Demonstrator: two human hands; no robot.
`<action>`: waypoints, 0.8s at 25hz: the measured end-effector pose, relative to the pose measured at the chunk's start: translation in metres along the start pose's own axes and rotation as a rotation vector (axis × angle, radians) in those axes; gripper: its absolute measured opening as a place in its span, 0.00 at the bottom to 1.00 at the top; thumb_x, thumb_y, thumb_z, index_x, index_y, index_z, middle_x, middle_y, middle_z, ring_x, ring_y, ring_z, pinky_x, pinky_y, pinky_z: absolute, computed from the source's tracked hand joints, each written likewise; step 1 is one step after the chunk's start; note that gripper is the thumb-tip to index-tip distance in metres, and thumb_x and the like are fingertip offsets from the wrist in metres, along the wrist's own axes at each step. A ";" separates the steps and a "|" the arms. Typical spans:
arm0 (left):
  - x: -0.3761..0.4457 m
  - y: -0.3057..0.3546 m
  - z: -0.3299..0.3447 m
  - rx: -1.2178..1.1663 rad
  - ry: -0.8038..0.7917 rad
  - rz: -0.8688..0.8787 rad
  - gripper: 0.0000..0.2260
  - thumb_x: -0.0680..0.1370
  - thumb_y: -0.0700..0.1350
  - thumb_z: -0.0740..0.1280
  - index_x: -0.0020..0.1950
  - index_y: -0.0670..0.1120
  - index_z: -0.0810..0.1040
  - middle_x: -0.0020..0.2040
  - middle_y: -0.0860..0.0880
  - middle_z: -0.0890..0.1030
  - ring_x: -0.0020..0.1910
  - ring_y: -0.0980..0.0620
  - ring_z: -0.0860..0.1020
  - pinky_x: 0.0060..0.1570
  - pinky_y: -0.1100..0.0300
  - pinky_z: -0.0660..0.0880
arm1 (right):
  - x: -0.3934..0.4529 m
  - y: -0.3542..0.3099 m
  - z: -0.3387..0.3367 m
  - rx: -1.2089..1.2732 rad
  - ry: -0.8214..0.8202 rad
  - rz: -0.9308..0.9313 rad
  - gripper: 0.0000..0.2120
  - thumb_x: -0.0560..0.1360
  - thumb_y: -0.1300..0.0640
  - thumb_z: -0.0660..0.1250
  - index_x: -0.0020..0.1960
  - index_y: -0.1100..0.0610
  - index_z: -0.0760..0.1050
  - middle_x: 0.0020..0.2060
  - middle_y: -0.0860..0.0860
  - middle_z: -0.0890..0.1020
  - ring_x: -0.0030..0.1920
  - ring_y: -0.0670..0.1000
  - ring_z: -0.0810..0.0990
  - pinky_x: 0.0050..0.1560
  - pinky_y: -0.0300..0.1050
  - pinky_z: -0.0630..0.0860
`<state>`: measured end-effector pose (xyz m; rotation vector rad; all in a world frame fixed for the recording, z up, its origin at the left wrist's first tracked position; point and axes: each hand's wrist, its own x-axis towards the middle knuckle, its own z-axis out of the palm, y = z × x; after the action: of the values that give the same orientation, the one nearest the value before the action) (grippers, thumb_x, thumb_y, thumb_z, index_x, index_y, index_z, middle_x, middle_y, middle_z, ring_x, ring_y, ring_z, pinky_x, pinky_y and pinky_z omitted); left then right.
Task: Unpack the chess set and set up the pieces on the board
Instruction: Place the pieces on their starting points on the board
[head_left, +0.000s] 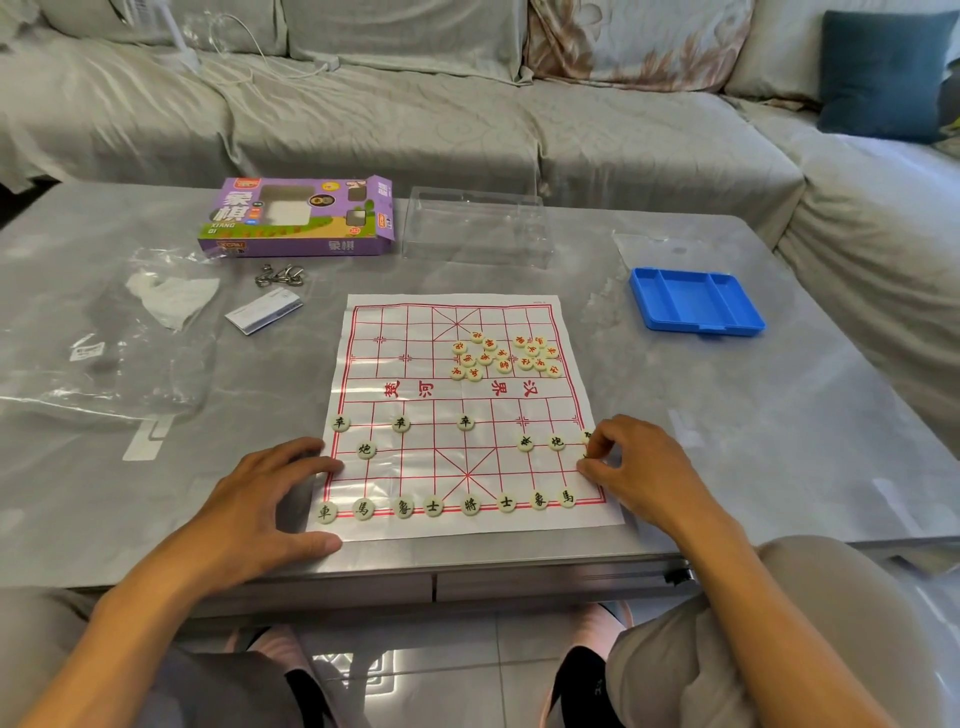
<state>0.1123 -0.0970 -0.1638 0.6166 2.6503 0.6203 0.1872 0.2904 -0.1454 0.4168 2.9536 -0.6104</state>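
On a grey counter before a sofa: pin the board flat at its near left edge with the spread, empty left hand, centring the black piece pinched in the right hand on its near-right-edge crossing, red pieces heaped beyond.

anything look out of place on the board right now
Yes. The red pieces lie in a loose heap on the far right of the board, not on starting points. One black piece sits turned beside the right cannon, off the pattern.
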 end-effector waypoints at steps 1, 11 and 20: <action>0.000 0.001 0.000 0.002 0.002 0.000 0.31 0.66 0.64 0.73 0.66 0.67 0.63 0.74 0.63 0.56 0.72 0.56 0.56 0.71 0.51 0.59 | 0.001 0.001 -0.001 0.007 0.001 0.005 0.09 0.73 0.45 0.70 0.46 0.49 0.74 0.51 0.43 0.79 0.47 0.47 0.77 0.48 0.39 0.76; -0.001 0.003 -0.001 -0.006 0.003 -0.008 0.31 0.67 0.63 0.73 0.66 0.67 0.63 0.75 0.62 0.56 0.73 0.55 0.55 0.71 0.51 0.59 | 0.001 0.003 -0.003 0.034 -0.090 -0.003 0.07 0.75 0.51 0.70 0.51 0.49 0.76 0.54 0.45 0.79 0.48 0.47 0.77 0.50 0.38 0.76; 0.001 0.001 -0.001 0.001 -0.011 -0.008 0.32 0.66 0.64 0.73 0.66 0.66 0.64 0.75 0.63 0.56 0.73 0.55 0.56 0.71 0.50 0.59 | -0.015 0.015 -0.016 0.060 -0.169 0.043 0.13 0.72 0.50 0.72 0.53 0.49 0.73 0.47 0.41 0.75 0.46 0.46 0.76 0.48 0.36 0.74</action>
<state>0.1113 -0.0959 -0.1627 0.6081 2.6413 0.6121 0.2052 0.3063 -0.1345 0.4111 2.7648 -0.6947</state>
